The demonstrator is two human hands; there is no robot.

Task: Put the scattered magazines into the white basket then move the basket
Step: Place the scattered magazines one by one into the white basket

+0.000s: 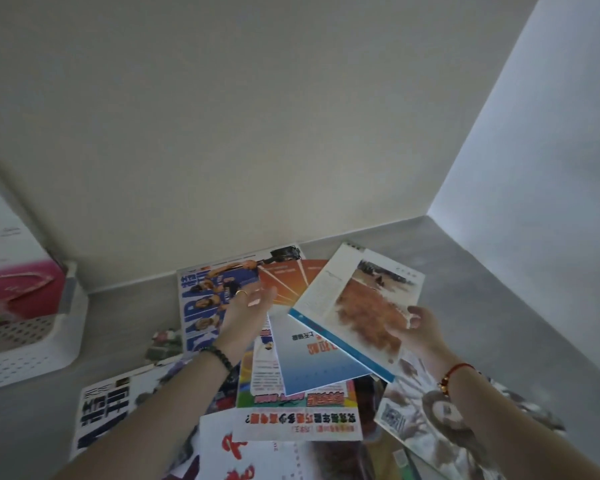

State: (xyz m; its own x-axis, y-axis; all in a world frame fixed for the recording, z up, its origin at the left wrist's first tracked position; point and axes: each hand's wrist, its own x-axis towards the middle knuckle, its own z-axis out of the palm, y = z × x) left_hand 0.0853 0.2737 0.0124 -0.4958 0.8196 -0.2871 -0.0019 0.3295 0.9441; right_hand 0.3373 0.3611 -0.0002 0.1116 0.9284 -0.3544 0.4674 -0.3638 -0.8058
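Note:
Several magazines lie scattered and overlapping on a grey table [465, 289]. My right hand [417, 329] grips the near right edge of a magazine with a brown landscape photo [357, 306], lifted and tilted above the pile. My left hand [248, 306] hovers open, palm up, beside that magazine's left side, over a basketball magazine [205, 299] and an orange one [288, 282]. A blue-white booklet [312, 358] lies beneath the lifted magazine. The white perforated basket [32, 344] stands at the far left and holds a pink and white magazine [11, 271].
A white wall rises straight behind the table, with a second wall closing the right corner. A small green and pink object [165, 341] sits between the basket and the pile. More magazines [291, 420] spread toward the near edge.

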